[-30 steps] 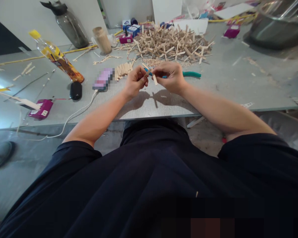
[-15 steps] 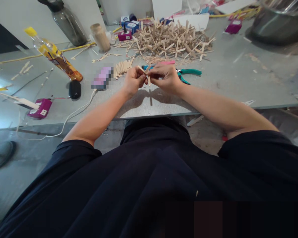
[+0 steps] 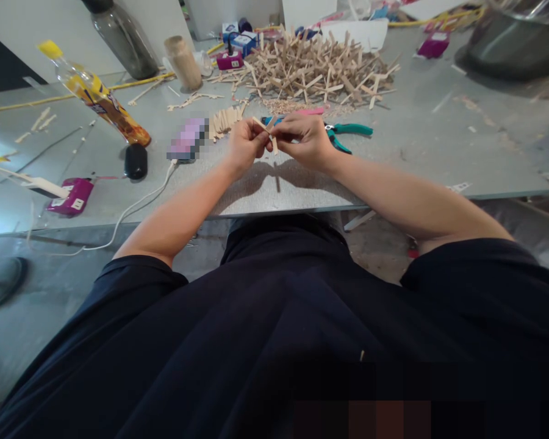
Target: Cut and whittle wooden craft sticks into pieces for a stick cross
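Observation:
My left hand and my right hand meet above the table's front part. Both are closed on one small piece made of crossed flat wooden sticks. Its stick ends poke out between the fingertips, and its shadow falls on the table below. Just behind my right hand lie green-handled pliers and a pink strip. Left of my left hand is a row of short flat wooden sticks. Beyond both hands rises a large heap of crossed stick pieces.
On the left stand a drink bottle, a black rounded case, a phone on a white cable and a purple box. A wooden cylinder and grey bottle are farther back. A dark pot sits at the right rear.
The view has shifted slightly. Both hands keep nearly the same place and still hold the crossed-stick piece.

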`<action>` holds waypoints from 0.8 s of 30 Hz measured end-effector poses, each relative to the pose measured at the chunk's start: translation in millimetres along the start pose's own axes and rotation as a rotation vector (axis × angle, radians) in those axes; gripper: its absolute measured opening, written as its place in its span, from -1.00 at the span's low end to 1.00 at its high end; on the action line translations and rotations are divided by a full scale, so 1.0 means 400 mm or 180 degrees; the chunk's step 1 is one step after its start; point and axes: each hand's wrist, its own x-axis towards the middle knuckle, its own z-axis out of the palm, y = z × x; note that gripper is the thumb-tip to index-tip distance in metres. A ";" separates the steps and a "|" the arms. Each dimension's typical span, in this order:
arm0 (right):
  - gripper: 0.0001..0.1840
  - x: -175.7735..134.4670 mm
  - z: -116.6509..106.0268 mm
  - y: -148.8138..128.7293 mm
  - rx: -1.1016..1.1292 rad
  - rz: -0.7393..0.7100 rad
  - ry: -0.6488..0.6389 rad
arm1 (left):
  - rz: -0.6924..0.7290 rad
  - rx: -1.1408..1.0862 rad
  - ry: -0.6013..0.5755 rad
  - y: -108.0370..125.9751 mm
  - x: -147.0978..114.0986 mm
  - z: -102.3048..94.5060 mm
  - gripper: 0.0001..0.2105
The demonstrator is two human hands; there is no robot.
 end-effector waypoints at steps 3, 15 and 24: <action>-0.11 0.009 -0.004 0.001 -0.0046 -0.0026 -0.0076 | -0.0015 0.0112 -0.0023 0.012 -0.005 0.005 -0.56; -0.37 -0.006 -0.015 -0.043 -0.0322 0.0048 -0.0197 | -0.0048 0.0032 -0.0247 -0.004 0.003 -0.008 -0.54; -0.30 -0.011 -0.004 -0.040 -0.0457 -0.0256 0.0219 | 0.0091 -0.0049 0.0167 0.015 0.003 0.005 -0.58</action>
